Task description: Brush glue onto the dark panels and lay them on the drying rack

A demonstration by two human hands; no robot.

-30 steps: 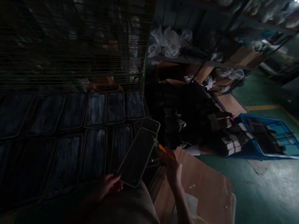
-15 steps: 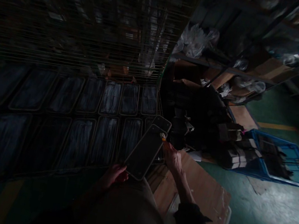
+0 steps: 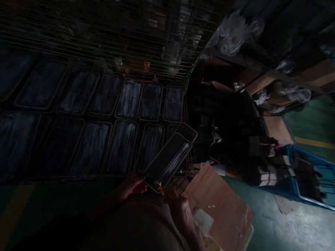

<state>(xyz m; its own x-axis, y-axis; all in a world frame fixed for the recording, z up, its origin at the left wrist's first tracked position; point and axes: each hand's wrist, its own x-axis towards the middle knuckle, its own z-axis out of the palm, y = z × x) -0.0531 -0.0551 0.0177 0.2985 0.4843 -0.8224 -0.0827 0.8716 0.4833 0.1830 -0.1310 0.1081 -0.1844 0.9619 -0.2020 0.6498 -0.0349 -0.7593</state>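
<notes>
My left hand (image 3: 134,185) grips the lower left corner of a dark rectangular panel (image 3: 165,159) with rounded corners and a pale rim, held tilted in front of my body. A second, similar panel (image 3: 187,133) shows behind its upper end. Whitish streaks run along the right side of the front panel. My right hand (image 3: 178,203) is closed round a small brush (image 3: 159,186) with an orange part, its pale tip at the panel's lower end. Two rows of like panels (image 3: 122,146), most streaked white, lie to the left.
A wire mesh rack (image 3: 119,46) stands behind the panel rows. At right are a plywood board (image 3: 221,206), a blue crate (image 3: 332,185) with dark pieces in it, and shelves holding cardboard boxes and clear plastic bags (image 3: 233,34). The floor (image 3: 305,240) is green.
My right hand has drawn the brush from the panel's upper end down to its lower end. White streaks now show along the panel's right side. My left hand keeps its grip.
</notes>
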